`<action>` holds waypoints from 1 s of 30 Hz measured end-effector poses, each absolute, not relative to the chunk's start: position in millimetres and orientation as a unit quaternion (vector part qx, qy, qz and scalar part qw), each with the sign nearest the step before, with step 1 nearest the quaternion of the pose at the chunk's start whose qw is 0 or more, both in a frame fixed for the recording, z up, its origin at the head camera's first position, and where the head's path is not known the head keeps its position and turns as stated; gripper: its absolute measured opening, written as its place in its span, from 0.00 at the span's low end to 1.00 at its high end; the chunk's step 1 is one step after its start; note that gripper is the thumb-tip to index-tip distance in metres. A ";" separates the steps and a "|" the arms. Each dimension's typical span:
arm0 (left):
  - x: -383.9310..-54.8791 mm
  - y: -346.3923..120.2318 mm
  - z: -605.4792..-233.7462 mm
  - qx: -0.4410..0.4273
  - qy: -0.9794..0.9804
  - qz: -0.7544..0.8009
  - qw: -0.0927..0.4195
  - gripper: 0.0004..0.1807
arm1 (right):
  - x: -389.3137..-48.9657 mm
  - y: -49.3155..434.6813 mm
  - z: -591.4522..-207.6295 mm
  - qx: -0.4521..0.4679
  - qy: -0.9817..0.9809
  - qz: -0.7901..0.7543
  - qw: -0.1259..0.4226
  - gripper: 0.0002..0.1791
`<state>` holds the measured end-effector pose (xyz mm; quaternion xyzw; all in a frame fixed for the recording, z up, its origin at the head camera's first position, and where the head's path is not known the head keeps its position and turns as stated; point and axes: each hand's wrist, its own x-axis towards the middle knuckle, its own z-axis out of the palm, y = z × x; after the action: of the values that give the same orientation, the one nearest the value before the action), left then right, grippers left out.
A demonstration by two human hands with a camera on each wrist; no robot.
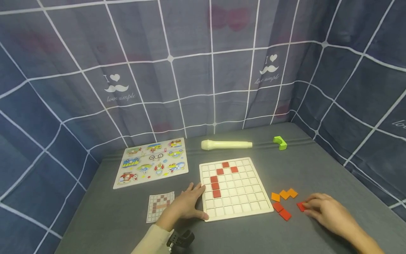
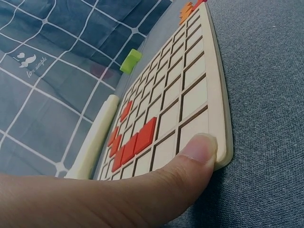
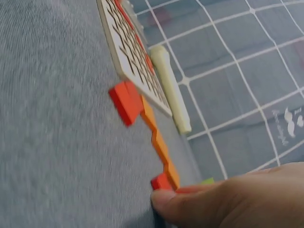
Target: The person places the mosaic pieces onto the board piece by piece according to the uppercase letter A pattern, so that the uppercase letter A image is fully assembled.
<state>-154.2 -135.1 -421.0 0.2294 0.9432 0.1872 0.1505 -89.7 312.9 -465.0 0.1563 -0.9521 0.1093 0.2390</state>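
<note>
My left hand (image 1: 187, 204) rests at the left side of a pale wooden grid board (image 1: 242, 190), fingers spread along its edge. In the left wrist view the thumb (image 2: 197, 154) presses on the board's near corner. Several red square tiles (image 1: 216, 193) sit in the grid, forming a bent line. To the right of the board, my right hand (image 1: 328, 213) pinches a red tile (image 1: 301, 206) low at the table, its far side hidden by the fingers. Two red tiles (image 1: 285, 215) and three orange tiles (image 1: 275, 197) lie between that hand and the board.
A pattern card (image 1: 151, 214) lies partly under the left forearm. Behind it is a vehicle picture puzzle board (image 1: 149, 174). A cream microphone-shaped stick (image 1: 226, 145) and a green arch block (image 1: 280, 143) lie beyond the grid board. Dark checked curtains (image 1: 193, 81) enclose the grey table.
</note>
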 end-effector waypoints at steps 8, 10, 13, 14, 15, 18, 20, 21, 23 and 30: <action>-153.5 -135.9 -420.6 0.225 0.944 0.187 0.150 0.58 | -99.5 322.2 -469.6 0.187 -0.943 0.171 0.216 0.18; -153.5 -134.7 -420.0 0.228 0.944 0.187 0.151 0.58 | -101.0 324.0 -469.5 0.194 -0.939 0.174 0.224 0.17; -153.2 -133.0 -418.5 0.228 0.943 0.187 0.153 0.58 | -102.4 323.6 -465.4 0.181 -0.943 0.177 0.215 0.16; -153.1 -132.7 -418.2 0.227 0.944 0.186 0.153 0.58 | -103.3 322.1 -463.1 0.174 -0.946 0.180 0.208 0.15; -152.9 -132.6 -417.9 0.225 0.944 0.186 0.154 0.58 | -104.9 319.9 -460.6 0.167 -0.948 0.181 0.203 0.15; -151.8 -132.5 -417.4 0.223 0.945 0.186 0.152 0.58 | -112.0 309.7 -453.2 0.155 -0.950 0.181 0.200 0.16; -151.4 -132.7 -417.4 0.223 0.945 0.187 0.152 0.58 | -119.3 300.8 -448.0 0.161 -0.950 0.174 0.202 0.17; -151.3 -132.7 -417.6 0.224 0.944 0.187 0.151 0.58 | -124.0 296.1 -445.6 0.166 -0.950 0.171 0.203 0.17; -151.2 -132.9 -418.0 0.224 0.944 0.189 0.152 0.58 | -134.2 286.0 -440.8 0.171 -0.951 0.175 0.190 0.17; -151.2 -132.9 -417.9 0.224 0.943 0.190 0.155 0.57 | -185.5 251.9 -437.1 0.177 -0.952 0.227 0.103 0.19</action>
<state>-151.2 -132.9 -417.9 0.2235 0.9434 0.1900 0.1549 -185.5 251.9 -437.1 0.1772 -0.9522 0.2266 0.1029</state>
